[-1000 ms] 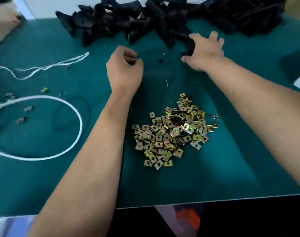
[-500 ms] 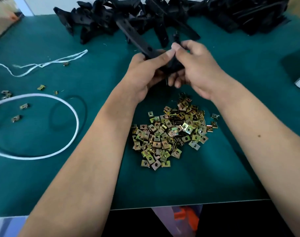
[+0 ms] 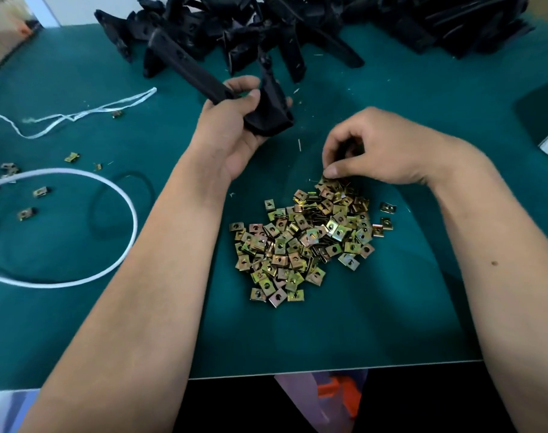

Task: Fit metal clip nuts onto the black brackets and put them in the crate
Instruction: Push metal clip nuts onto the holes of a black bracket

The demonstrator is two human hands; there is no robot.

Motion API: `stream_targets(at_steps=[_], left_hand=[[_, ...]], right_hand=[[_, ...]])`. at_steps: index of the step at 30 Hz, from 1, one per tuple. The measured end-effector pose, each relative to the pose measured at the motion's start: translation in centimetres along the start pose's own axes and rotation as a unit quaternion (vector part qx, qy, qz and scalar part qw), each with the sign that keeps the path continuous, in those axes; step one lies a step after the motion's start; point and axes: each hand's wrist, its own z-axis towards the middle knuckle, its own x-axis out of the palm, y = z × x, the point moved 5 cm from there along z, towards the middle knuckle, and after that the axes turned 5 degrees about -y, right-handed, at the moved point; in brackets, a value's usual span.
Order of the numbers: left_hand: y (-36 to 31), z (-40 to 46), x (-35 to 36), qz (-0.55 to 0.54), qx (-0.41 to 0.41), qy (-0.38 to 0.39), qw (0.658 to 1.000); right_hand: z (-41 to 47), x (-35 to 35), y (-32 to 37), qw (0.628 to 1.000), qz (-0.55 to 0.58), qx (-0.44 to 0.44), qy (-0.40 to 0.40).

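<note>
Left hand (image 3: 232, 126) grips black bracket (image 3: 266, 101) upper centre, right hand (image 3: 369, 151) fingertips curl onto clip nuts (image 3: 307, 242) pile mid-frame, pinch unclear; nuts prob light, stiff, slippery w/ sharp edges, so take by flat sides.

A long black bracket (image 3: 204, 79) is held tilted above the counter; brass-coloured clip nuts (image 3: 304, 242) lie heaped nearby, more brackets (image 3: 297, 23) piled behind.
</note>
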Motion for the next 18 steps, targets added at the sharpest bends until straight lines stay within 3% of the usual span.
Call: stream_targets(at_steps=[4,9,18], left_hand=[[0.3,-0.2,0.5,-0.043,-0.024,0.035,0.998],[0.6,-0.1,0.6,-0.013,-0.028,0.017,0.999],[0.9,-0.8,1.3,-0.058,-0.066,0.071,0.994]], right_hand=[[0.1,0.0,0.2,0.990,0.120,0.008,-0.072],[0.5,0.2,-0.1,0.931,0.298,0.054,-0.205],[0.4,1.0,0.3,0.803,0.527,0.119,-0.253]])
